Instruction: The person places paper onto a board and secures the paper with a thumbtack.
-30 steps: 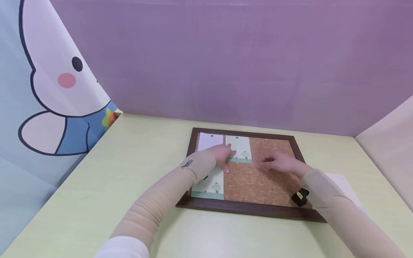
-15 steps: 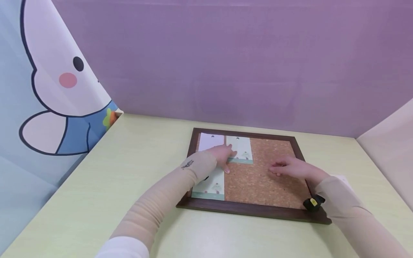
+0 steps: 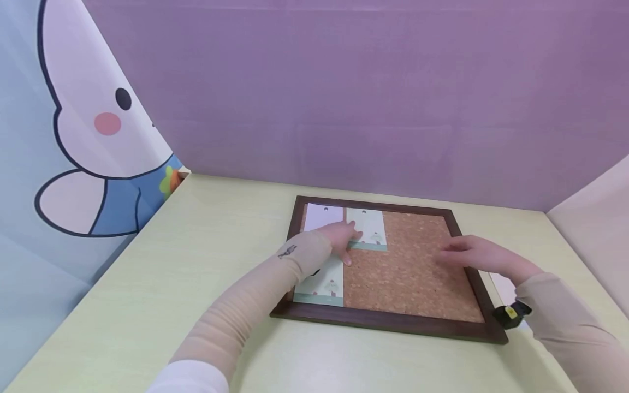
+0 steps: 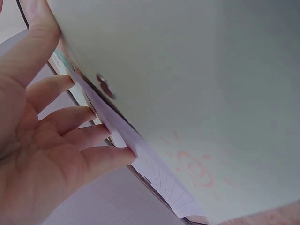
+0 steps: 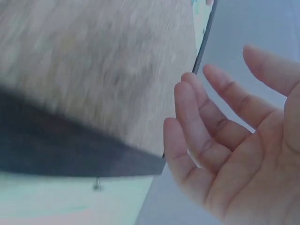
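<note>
A cork board with a dark wooden frame lies on the table. At its upper left is a lilac sheet, with a pale green-edged sheet to its right and another pale sheet below. My left hand rests spread over the place where these sheets meet, its fingers fairly straight. Close to it in the left wrist view, a metal pin sits in a pale sheet. My right hand hovers near the board's right edge, fingers loosely bent, holding nothing visible.
Beyond the frame's right side, more paper lies on the table, partly hidden by the right arm. A small pin shows on pale paper in the right wrist view. A purple curtain rises behind.
My right hand has moved right across the cork, from near the upper middle sheet to the right side of the frame. The left hand stays in place.
</note>
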Available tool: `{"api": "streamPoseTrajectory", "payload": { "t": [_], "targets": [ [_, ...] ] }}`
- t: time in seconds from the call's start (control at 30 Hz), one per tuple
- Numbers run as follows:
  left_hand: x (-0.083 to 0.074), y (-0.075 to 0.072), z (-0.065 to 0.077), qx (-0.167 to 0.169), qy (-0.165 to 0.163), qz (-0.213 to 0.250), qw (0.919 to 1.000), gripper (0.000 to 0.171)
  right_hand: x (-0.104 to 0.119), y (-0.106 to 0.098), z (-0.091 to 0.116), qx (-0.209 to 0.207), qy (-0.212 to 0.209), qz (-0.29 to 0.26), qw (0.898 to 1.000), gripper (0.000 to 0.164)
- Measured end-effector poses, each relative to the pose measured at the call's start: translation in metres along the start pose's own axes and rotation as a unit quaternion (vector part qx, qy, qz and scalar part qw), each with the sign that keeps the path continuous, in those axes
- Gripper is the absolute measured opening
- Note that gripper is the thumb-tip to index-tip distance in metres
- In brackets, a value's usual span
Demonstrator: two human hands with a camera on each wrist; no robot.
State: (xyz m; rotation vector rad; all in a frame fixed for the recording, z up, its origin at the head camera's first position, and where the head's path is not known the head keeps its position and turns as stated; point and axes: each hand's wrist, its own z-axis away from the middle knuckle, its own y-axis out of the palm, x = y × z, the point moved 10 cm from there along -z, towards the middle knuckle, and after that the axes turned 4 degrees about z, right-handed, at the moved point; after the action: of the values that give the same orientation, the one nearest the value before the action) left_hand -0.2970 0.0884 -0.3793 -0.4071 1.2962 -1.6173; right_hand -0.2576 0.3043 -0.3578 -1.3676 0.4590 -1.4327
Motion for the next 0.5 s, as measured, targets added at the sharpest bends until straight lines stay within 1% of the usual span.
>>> {"api": "streamPoseTrajectory", "payload": {
  "t": [0.07,0.13,0.27,0.5],
  "targets": [
    [-0.001,-0.001,0.001,-0.001,0.0,0.0,1.0,0.084,-0.005,-0.004,0.005,0.004,0.006,0.001,1.0,0.05],
    [-0.001,-0.001,0.001,-0.001,-0.002,0.001,1.0,0.084,-0.009,-0.009,0.008,0.007,0.008,-0.001,1.0,0.045],
    [-0.002,-0.002,0.001,-0.001,-0.003,-0.002,1.0,0.084,-0.021,-0.017,0.014,0.001,0.019,0.007,1.0,0.038],
    [-0.003,-0.002,0.003,-0.003,-0.003,0.009,1.0,0.084,-0.046,-0.022,0.023,0.001,0.045,0.002,0.999,0.039]
  ]
}}
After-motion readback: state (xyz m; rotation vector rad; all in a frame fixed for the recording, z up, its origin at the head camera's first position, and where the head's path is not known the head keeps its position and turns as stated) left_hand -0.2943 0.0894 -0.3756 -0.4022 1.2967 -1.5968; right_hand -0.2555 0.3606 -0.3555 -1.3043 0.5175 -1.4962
